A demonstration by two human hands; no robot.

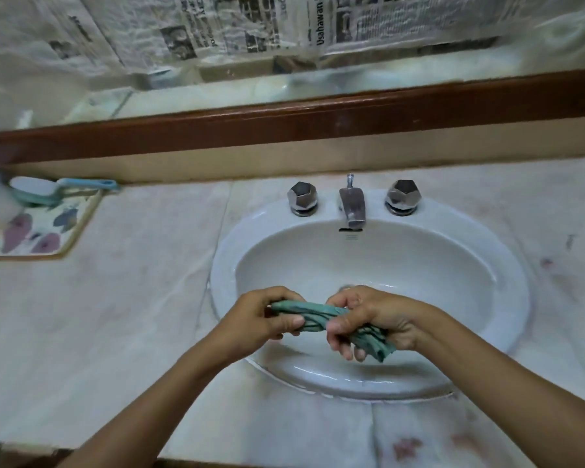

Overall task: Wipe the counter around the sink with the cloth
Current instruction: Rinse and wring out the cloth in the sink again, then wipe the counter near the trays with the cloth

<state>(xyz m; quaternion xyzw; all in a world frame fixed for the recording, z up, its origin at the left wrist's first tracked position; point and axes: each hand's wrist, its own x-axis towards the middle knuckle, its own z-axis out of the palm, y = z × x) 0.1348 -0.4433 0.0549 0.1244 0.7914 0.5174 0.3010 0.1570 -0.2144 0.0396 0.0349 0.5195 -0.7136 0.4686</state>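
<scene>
A green cloth (318,317), twisted into a tight roll, is held over the front part of the white oval sink (507,285). My left hand (260,320) grips its left end and my right hand (372,320) grips its right end, with a loose tail hanging below the right fist. The pale marble counter (122,298) surrounds the sink and shows reddish stains near the front edge and on the right side.
A chrome spout (352,206) and two faceted chrome knobs (303,197) (402,196) stand behind the basin. At the far left a flowered tray (41,238) carries a white cup and a teal brush (61,190). A brown wooden ledge (318,119) runs along the back.
</scene>
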